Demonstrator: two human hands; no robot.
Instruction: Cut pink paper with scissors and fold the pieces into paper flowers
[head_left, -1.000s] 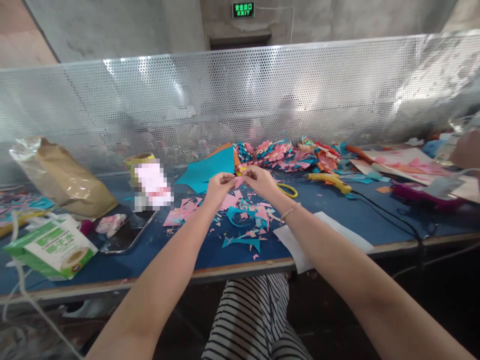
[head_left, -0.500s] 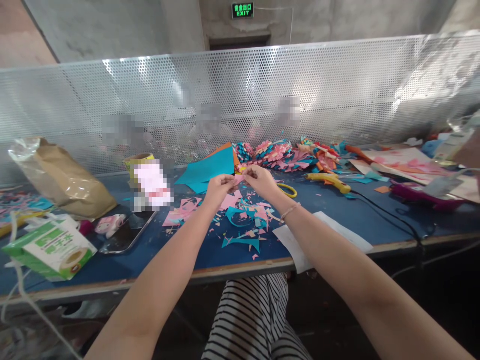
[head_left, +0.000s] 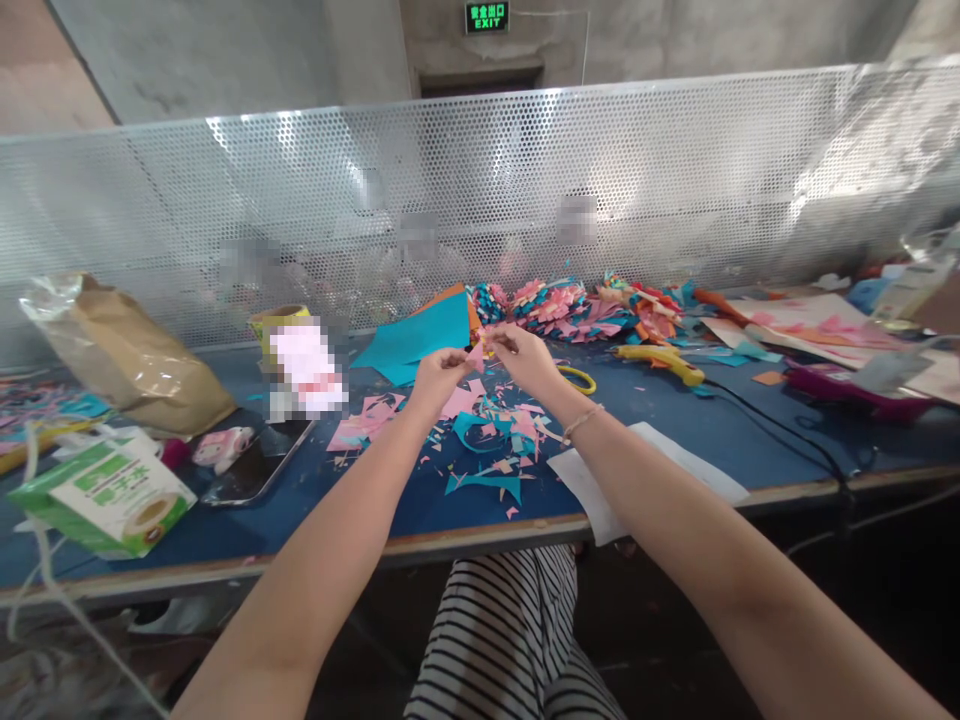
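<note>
My left hand (head_left: 440,378) pinches a small piece of pink paper (head_left: 477,358), which looks folded to a point. My right hand (head_left: 525,356) is at the paper's other side, thumb and fingers pressed together at its upper edge. Both hands are raised over the blue table. Below them lie pink paper scraps (head_left: 459,402) and blue offcuts (head_left: 491,486). Yellow-handled scissors (head_left: 577,380) lie partly hidden behind my right wrist. Just beyond my hands is a sheet of blue paper (head_left: 420,335).
A pile of folded-paper pieces (head_left: 559,308) runs along the perforated metal screen (head_left: 480,170). Right stands a yellow glue gun (head_left: 667,362) with a black cord. White paper (head_left: 660,465) overhangs the front edge. Left are a phone (head_left: 259,465), a green-white box (head_left: 105,495) and a paper bag (head_left: 135,350).
My right hand has shifted slightly up and away from my left. The pink paper between them has turned and now shows a more pointed shape.
</note>
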